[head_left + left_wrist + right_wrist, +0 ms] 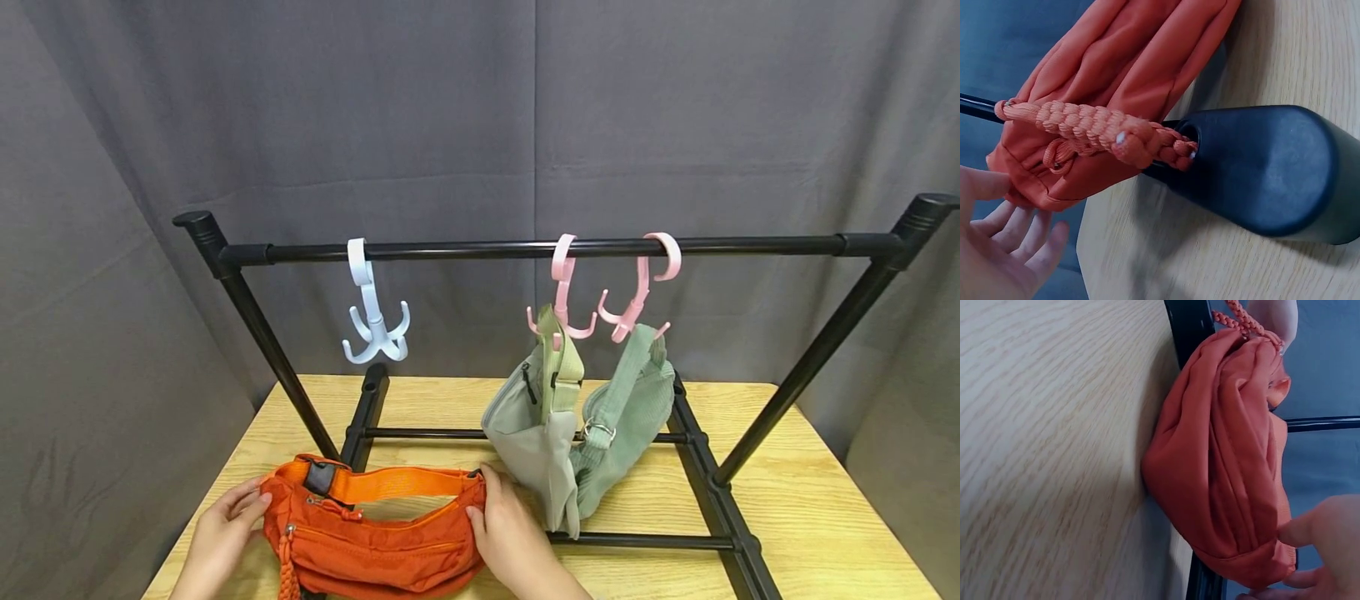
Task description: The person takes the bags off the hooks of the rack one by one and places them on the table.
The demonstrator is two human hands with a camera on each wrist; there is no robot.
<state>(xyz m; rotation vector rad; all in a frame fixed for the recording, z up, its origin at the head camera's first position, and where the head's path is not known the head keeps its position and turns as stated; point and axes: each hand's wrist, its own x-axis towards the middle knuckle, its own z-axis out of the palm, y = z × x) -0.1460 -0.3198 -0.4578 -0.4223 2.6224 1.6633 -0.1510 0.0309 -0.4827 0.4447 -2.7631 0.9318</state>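
Note:
An orange waist bag [375, 542] with a strap, a black buckle [320, 478] and a braided cord [1085, 128] is held up at its two ends, low in the head view. My left hand [225, 533] pinches its left end between thumb and fingers. At the right end my right hand [513, 533] grips the bag, thumb on the front and fingers behind. Just beyond that hand hang a pale grey-green bag [528, 446] and a green corduroy bag [633, 417], each from a pink hook [564, 287].
A black rack [465, 250] stands on the wooden table [795, 483], its top bar crossing above the bags. Towards the left of the bar hangs a light blue multi-prong hook [375, 312]. A second pink hook [637, 292] is at the right. Grey curtains [450, 125] surround the table.

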